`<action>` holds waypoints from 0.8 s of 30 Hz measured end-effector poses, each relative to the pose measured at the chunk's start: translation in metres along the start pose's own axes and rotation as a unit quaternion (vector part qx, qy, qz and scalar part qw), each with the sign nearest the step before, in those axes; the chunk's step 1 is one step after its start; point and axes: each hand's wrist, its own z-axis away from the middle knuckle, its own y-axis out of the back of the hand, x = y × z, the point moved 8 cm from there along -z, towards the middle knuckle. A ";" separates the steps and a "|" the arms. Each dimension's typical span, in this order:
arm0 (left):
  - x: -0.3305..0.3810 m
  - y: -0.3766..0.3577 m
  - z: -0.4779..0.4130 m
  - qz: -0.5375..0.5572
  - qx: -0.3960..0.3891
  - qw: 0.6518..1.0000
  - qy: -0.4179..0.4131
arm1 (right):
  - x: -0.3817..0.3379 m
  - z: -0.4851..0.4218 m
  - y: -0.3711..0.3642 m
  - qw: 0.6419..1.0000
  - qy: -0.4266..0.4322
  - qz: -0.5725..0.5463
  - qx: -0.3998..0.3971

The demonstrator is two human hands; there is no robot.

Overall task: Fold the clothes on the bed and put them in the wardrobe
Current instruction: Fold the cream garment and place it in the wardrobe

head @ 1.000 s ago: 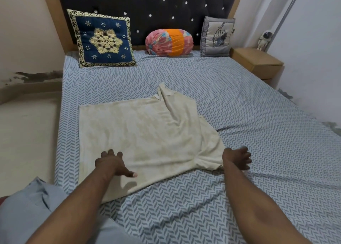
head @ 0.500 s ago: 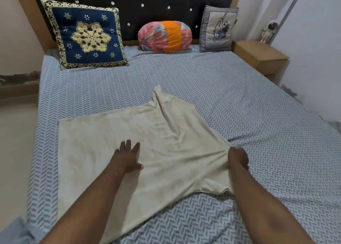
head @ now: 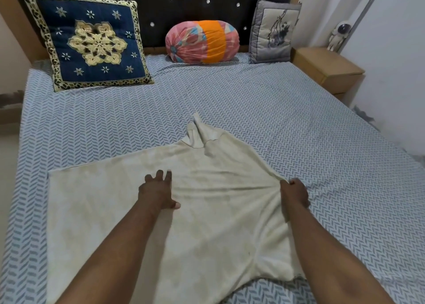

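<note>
Shirt flat under splayed left hand, edge bunched in gripping right hand

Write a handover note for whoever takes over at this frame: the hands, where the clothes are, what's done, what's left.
Left hand: open, fingers spread, pressing flat on the middle of the cream T-shirt.
Right hand: grips bunched fabric at the shirt's right edge.
The shirt lies spread on the bed.
Done: shirt laid out. Left: finish folding it, then carry it to the wardrobe, which is out of view.
</note>
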 end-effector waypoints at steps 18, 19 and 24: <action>-0.010 0.008 -0.032 -0.037 -0.079 0.993 0.074 | -0.152 -0.049 -0.062 0.989 0.090 0.115 0.008; -0.010 0.007 -0.033 -0.035 -0.083 0.993 0.075 | -0.168 -0.047 -0.074 0.980 0.125 0.155 -0.020; -0.011 0.004 -0.036 -0.023 -0.089 0.993 0.075 | -0.199 -0.052 -0.110 0.953 0.153 0.252 -0.069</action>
